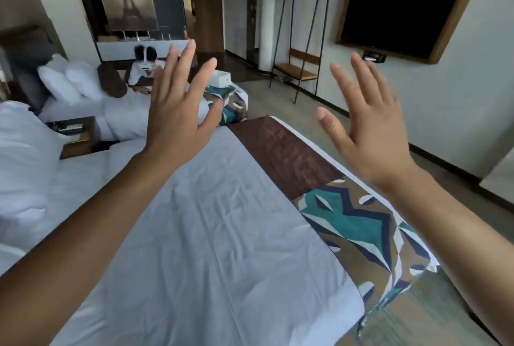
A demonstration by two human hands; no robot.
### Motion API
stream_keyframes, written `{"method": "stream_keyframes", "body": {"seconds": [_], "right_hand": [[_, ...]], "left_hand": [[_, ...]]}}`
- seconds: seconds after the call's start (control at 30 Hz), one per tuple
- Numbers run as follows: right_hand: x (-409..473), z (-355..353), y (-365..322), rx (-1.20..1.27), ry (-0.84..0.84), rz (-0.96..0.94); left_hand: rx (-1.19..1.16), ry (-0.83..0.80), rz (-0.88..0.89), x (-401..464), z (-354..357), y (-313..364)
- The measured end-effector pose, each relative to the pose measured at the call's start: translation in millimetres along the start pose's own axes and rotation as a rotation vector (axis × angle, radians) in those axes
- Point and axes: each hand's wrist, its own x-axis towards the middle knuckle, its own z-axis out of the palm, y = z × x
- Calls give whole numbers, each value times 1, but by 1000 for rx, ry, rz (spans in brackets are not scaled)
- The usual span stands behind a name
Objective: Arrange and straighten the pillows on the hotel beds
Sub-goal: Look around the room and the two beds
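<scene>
My left hand [178, 106] and my right hand [367, 128] are both raised in the air above the near bed [222, 220], fingers spread, holding nothing. A large white pillow [22, 167] lies at the near bed's head on the left. On the far bed [125, 115], two white pillows [69, 81] lean against the dark headboard, with a brown bolster cushion [111, 80] beside them. A patterned brown and teal runner [353, 215] crosses the near bed's foot.
A person [144, 67] sits on the far bed, with a white box [221, 78] near its foot. A nightstand [75, 134] stands between the beds. A wall TV [406, 3], a black coat rack with bench [303, 39] and a door [205, 9] are on the far side.
</scene>
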Motion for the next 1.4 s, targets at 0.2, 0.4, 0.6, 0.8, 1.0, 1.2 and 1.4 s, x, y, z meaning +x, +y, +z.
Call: {"method": "stream_keyframes", "body": {"seconds": [0.2,0.4,0.6,0.8,1.0,1.2,1.4], "right_hand": [[-18,-21,12,-195,-39,126],[-56,-70,36,-380,-58,267],[-109,-134,84,-518,75,531],[-161,-185,135,-671,114,635],[-198,-222,210,-710,162,701],[-220,-255,311,-719,175,758],[-244,-277,402,-706,119,747]], "left_hand": [[-224,4,84,21,34,15],[-432,-34,174,36,77,67],[-628,-74,302,44,110,147],[-710,-128,413,58,137,252],[-760,-158,497,71,170,366],[-775,-141,579,109,197,488],[-739,-186,599,130,240,587]]}}
